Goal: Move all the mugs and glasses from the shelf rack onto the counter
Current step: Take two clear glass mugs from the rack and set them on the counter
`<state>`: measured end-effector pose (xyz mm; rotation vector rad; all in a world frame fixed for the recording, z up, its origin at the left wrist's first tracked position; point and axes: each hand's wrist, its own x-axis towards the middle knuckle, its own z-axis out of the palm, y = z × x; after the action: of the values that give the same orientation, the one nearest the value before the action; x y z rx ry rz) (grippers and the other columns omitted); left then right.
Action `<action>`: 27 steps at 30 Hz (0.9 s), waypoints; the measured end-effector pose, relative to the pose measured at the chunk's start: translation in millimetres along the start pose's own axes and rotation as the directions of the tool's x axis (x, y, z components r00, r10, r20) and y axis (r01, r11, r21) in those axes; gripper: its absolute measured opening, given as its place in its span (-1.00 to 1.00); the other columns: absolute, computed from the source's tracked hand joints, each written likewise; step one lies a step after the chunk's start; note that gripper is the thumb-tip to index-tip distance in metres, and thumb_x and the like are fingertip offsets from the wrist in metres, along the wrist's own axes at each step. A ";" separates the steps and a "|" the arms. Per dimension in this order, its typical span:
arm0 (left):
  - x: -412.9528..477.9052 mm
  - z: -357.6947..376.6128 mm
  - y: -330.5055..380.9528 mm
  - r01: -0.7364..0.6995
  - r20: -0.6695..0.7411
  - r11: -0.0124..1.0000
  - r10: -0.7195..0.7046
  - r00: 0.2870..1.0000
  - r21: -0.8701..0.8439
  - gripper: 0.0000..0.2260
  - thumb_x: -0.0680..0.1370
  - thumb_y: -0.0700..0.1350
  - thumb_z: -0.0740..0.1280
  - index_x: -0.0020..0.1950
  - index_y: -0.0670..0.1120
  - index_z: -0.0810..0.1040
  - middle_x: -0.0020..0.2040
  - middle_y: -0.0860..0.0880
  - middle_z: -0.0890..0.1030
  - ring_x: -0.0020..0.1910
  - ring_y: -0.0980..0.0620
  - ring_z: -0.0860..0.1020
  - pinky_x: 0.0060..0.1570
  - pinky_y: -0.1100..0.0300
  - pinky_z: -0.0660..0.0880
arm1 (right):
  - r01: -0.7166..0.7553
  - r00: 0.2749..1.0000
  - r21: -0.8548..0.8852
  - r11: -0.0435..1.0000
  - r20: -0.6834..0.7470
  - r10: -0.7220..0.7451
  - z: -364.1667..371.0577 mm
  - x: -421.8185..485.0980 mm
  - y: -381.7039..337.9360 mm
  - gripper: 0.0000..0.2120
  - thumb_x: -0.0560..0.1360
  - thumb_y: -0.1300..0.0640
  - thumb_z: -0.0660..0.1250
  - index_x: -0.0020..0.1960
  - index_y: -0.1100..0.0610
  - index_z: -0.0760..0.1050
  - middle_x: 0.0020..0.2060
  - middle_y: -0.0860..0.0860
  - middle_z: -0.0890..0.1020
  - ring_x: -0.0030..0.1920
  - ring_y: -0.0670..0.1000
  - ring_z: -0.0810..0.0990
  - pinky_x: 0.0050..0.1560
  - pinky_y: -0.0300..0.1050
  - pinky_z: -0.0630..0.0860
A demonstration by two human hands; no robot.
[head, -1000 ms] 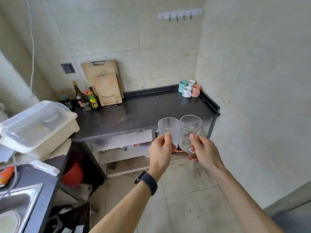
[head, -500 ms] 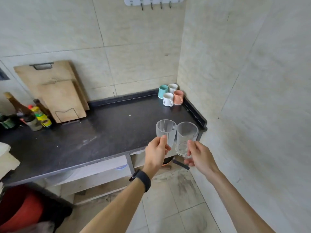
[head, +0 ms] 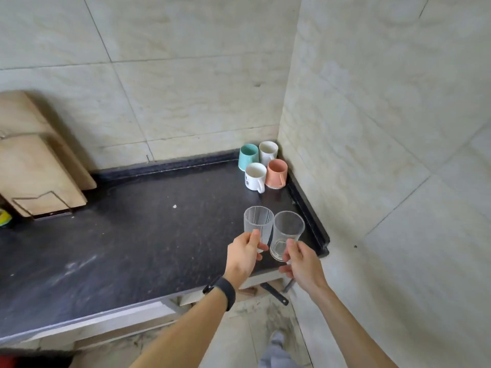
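Observation:
My left hand [head: 243, 254] grips a clear ribbed glass [head: 258, 224] and my right hand [head: 301, 262] grips a clear smooth glass [head: 287, 233]. Both glasses are upright, side by side, held just above the near right part of the dark counter [head: 132, 235]. In the far right corner of the counter stand several mugs: a teal mug [head: 248, 156], a cream mug [head: 268, 152], a white mug [head: 255, 179] with dark print, and an orange mug [head: 276, 173]. The shelf rack is out of view.
Two wooden cutting boards [head: 34, 166] lean on the tiled wall at the left in a wire holder. A raised black lip runs along the counter's back and right edge [head: 308, 211]. Tiled walls close the corner. A pan handle [head: 273, 294] sticks out below the counter.
I have stepped closer to the counter; both hands with their glasses now hover over its near right part, and the mugs appear nearer.

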<state>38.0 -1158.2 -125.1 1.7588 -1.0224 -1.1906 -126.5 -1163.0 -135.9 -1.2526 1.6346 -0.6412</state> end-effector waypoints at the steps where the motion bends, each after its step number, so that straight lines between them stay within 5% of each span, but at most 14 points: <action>1: 16.2 9.0 2.2 0.021 0.000 1.000 -0.021 1.000 -0.002 -0.66 0.65 0.09 0.16 -0.14 -0.05 0.61 -0.23 0.10 0.71 -0.44 0.19 0.59 -0.28 0.30 0.48 | -0.009 1.000 -0.004 1.000 0.014 0.010 -3.0 18.5 0.9 -0.60 0.68 -0.12 0.09 -0.11 0.14 0.48 -0.18 0.05 0.64 -0.35 0.01 0.74 -0.30 -0.07 0.51; 6: 84.7 46.3 7.9 0.128 -0.040 0.991 -0.127 0.991 0.025 -0.63 0.64 0.04 0.19 -0.24 -0.12 0.58 -0.24 -0.02 0.67 -0.42 0.08 0.64 -0.09 0.03 0.61 | -0.087 0.994 -0.036 0.996 0.060 0.089 -14.7 97.0 2.3 -0.65 0.69 -0.10 0.10 -0.07 0.09 0.52 -0.14 0.00 0.68 -0.32 -0.03 0.75 -0.23 -0.03 0.62; 10: 134.5 65.2 3.7 0.147 -0.074 0.989 -0.145 0.987 0.024 -0.60 0.64 -0.03 0.21 -0.37 -0.14 0.50 -0.16 -0.18 0.67 -0.40 0.04 0.66 -0.26 0.12 0.56 | -0.114 0.989 -0.075 0.991 0.082 0.120 -14.9 149.6 9.3 -0.68 0.69 -0.09 0.10 -0.07 0.04 0.52 -0.13 -0.04 0.68 -0.30 -0.10 0.73 -0.11 0.04 0.65; 15: 181.1 77.0 -3.2 0.201 -0.087 0.979 -0.202 0.976 -0.024 -0.64 0.66 -0.06 0.22 -0.18 -0.27 0.59 0.18 -0.23 0.44 -0.05 -0.13 0.64 -0.24 0.33 0.59 | -0.187 0.978 -0.018 0.982 0.088 0.188 -7.4 197.0 19.5 -0.68 0.69 -0.08 0.10 -0.03 0.06 0.52 -0.09 -0.02 0.68 -0.23 -0.12 0.73 -0.07 -0.01 0.64; 19: 205.9 88.3 -5.4 0.250 -0.090 0.967 -0.254 0.963 -0.053 -0.62 0.67 -0.06 0.20 -0.11 -0.33 0.60 0.22 -0.21 0.43 -0.07 -0.13 0.67 -0.27 0.43 0.53 | -0.268 0.961 0.081 0.960 0.095 0.260 -4.7 223.9 21.6 -0.71 0.70 -0.04 0.10 0.02 0.08 0.52 -0.04 0.04 0.69 -0.17 -0.01 0.76 -0.02 0.00 0.65; 24: 220.1 108.7 -4.5 0.258 -0.122 0.957 -0.275 0.954 -0.134 -0.64 0.67 -0.06 0.22 -0.06 -0.35 0.60 0.24 -0.18 0.41 -0.16 -0.02 0.65 0.04 0.07 0.63 | -0.305 0.952 0.217 0.927 0.102 0.289 -5.3 247.9 18.4 -0.72 0.71 0.01 0.12 0.00 0.12 0.52 -0.05 0.10 0.70 -0.08 0.11 0.75 -0.05 -0.05 0.58; 27: 223.7 120.0 -8.1 0.265 -0.134 0.954 -0.284 0.950 -0.140 -0.67 0.67 -0.03 0.21 -0.04 -0.26 0.63 0.22 -0.09 0.39 -0.06 0.07 0.62 0.16 0.06 0.56 | -0.279 0.959 0.201 0.939 0.099 0.264 -3.4 260.0 18.2 -0.71 0.71 0.03 0.11 -0.02 0.14 0.53 -0.05 0.10 0.69 -0.08 0.08 0.74 0.00 -0.04 0.60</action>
<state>-20.0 -1376.9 -240.5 1.9063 -0.6160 -1.2352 -145.1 -1399.4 -244.0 -0.8650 1.5971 -0.5754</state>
